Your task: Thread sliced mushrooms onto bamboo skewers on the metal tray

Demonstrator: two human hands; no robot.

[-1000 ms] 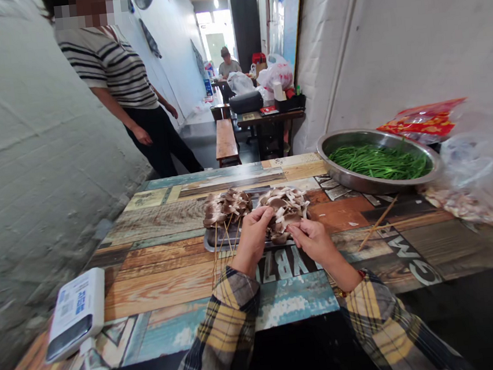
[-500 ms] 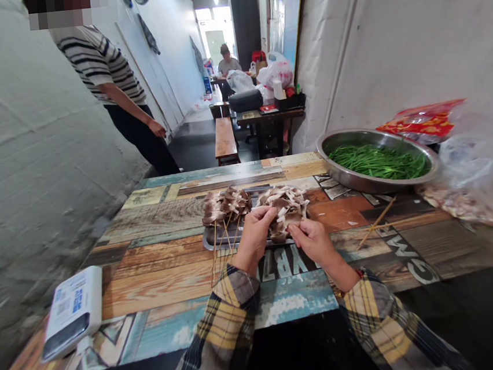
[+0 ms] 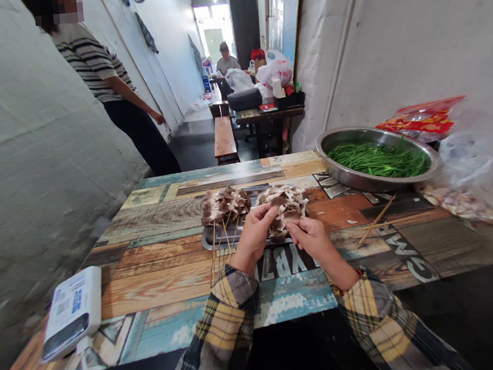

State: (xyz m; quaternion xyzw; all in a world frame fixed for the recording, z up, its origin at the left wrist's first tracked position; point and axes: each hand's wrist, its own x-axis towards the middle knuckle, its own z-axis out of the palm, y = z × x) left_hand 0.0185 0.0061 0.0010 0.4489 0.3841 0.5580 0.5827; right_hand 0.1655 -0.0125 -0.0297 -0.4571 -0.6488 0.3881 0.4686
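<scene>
Compared with a moment ago, my hands have barely moved, and the clearest change is farther off: the co-worker in a striped shirt [image 3: 90, 63] has moved back along the wall, away from the far end of the worktop [image 3: 159, 277], and now stands side-on with one arm hanging down. My view has also tipped slightly.

My left hand [image 3: 254, 236] is closed over the near side of the bunch of sliced mushrooms [image 3: 287, 205], its fingers curled onto the pieces. My right hand [image 3: 310, 240] pinches the lower edge of the same bunch between thumb and fingers. Both hands are grasping it, with my wrists angled inward and my forearms, in plaid sleeves [image 3: 225, 321], coming in from below.

The bunch sits right between my hands, above a metal tray [image 3: 234, 235]. Just past my left hand lies a second mushroom bunch [image 3: 224, 204], with its bamboo skewers [image 3: 220, 254] poking toward me. To the right of my hands lie two loose skewers [image 3: 376, 219], and beyond them is a steel basin [image 3: 341, 170] of long green vegetables [image 3: 377, 161]. A white payment-code stand [image 3: 73, 312] sits well left of my hands.
</scene>
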